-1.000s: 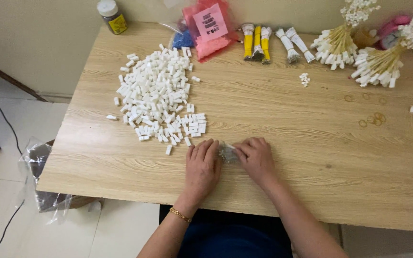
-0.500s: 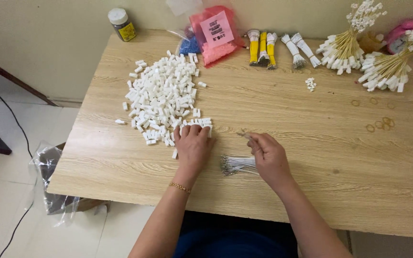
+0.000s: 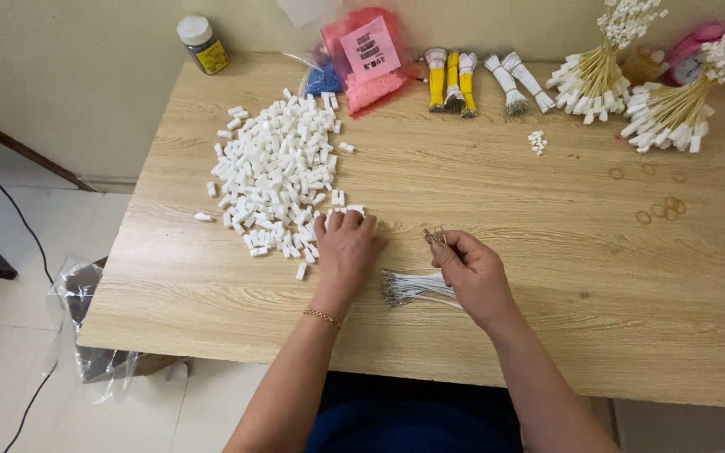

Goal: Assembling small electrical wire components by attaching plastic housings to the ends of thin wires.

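My left hand (image 3: 347, 246) rests palm down at the near edge of a pile of small white plastic connector pieces (image 3: 276, 174), its fingertips on the closest pieces. My right hand (image 3: 473, 270) pinches a few thin metal-tipped wires (image 3: 435, 236) that stick up from its fingers. A bundle of white wires (image 3: 413, 288) lies flat on the wooden table (image 3: 497, 184) between my two hands, partly under the right palm.
Along the far edge stand a small jar (image 3: 200, 44), a pink bag (image 3: 368, 52), yellow and white wire bundles (image 3: 455, 80) and two bunches of finished wires with white ends (image 3: 631, 84). Rubber bands (image 3: 660, 205) lie at right. A plastic bag (image 3: 86, 302) sits on the floor at left.
My hands moved apart from a shared spot near the front edge. The left hand went up to the white pile; the right now holds wires, and the bundle lies exposed.
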